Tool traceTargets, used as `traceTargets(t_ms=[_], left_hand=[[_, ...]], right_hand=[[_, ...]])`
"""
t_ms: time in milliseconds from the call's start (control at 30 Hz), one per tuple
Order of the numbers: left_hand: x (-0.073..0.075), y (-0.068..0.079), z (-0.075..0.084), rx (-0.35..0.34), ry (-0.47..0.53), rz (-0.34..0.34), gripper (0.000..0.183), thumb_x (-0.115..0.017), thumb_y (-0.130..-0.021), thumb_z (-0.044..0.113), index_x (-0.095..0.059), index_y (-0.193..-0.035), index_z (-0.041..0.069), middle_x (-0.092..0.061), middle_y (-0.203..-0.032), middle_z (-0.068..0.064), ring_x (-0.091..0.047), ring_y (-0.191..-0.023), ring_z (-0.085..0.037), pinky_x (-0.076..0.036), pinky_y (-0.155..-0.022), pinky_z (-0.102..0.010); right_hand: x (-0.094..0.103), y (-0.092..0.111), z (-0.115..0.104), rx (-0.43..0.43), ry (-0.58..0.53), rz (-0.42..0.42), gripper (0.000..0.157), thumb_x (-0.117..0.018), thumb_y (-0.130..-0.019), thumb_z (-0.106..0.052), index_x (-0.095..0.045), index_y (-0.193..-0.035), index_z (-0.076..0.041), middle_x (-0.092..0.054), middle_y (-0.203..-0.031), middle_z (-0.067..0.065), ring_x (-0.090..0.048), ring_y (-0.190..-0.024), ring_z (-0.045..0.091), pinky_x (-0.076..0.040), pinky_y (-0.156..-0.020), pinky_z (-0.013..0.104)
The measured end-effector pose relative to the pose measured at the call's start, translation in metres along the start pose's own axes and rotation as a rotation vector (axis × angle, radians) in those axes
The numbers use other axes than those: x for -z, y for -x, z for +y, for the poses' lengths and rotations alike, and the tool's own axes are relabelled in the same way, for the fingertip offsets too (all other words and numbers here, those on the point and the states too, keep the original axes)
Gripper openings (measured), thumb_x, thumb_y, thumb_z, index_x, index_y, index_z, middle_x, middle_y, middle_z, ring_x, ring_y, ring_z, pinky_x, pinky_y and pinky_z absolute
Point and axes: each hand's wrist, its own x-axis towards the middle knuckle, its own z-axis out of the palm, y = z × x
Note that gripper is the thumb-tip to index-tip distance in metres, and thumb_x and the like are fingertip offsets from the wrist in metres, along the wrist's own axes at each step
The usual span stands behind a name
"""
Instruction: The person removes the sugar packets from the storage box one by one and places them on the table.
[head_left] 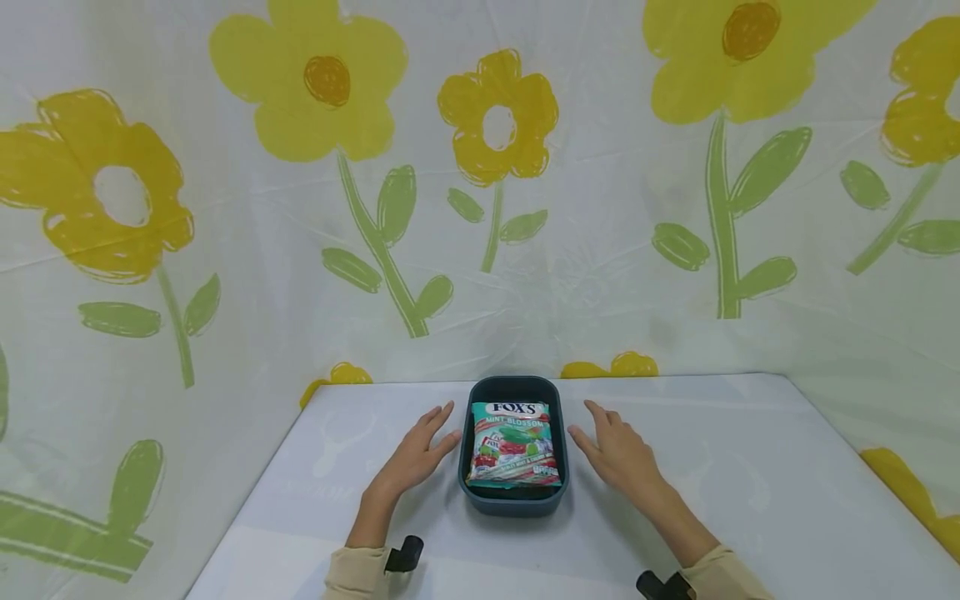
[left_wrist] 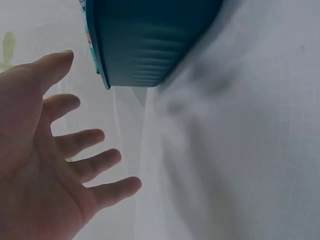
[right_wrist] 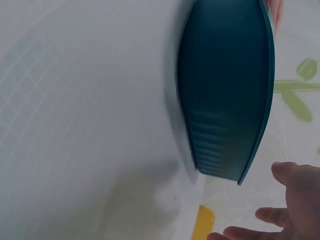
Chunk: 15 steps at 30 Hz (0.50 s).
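A dark teal rectangular bin [head_left: 513,507] with rounded corners stands on the table, its ribbed side wall [left_wrist: 145,45] showing in the left wrist view. Inside it lies a green and red FOX'S Mint Blossom candy bag [head_left: 514,446]. To the left of the bin, my left hand [head_left: 411,457] is held with spread, fairly straight fingers, apart from the wall. On the other side, my right hand [head_left: 621,454] has its fingers extended and also touches nothing. The right wrist view shows the bin's opposite wall [right_wrist: 225,85] and part of that hand, cut off by the frame edge.
The white table [head_left: 750,500] extends to both sides of the bin. Behind it hangs a white cloth [head_left: 600,275] printed with yellow flowers and green leaves. The bin stands close to the table's far edge. A black strap device [head_left: 405,553] is on the left wrist.
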Motion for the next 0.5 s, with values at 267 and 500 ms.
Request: traceTargets(t_ms=[267,500], left_hand=[[-0.003,-0.003,0.004,-0.033,0.068,-0.006,0.062,-0.056,-0.097,0.042,-0.037,-0.152,0.020,-0.037,-0.157,-0.015,-0.032,-0.145,-0.040,-0.032,-0.112,-0.067],[-0.005,-0.004,0.006,-0.059,0.085,-0.021,0.062,-0.056,-0.098,0.042,-0.038,-0.152,0.017,-0.041,-0.154,-0.014,-0.039,-0.141,-0.039,-0.041,-0.109,-0.062]], right_hand=[[-0.004,-0.002,-0.014,0.007,-0.007,0.029,0.067,-0.059,-0.095,-0.045,-0.040,-0.148,-0.009,-0.056,-0.132,0.028,-0.061,-0.108,0.041,-0.057,-0.084,0.059],[-0.005,-0.004,-0.026,0.029,-0.007,0.053,0.068,-0.063,-0.093,-0.044,-0.041,-0.146,-0.008,-0.058,-0.131,0.027,-0.062,-0.110,0.040,-0.057,-0.086,0.058]])
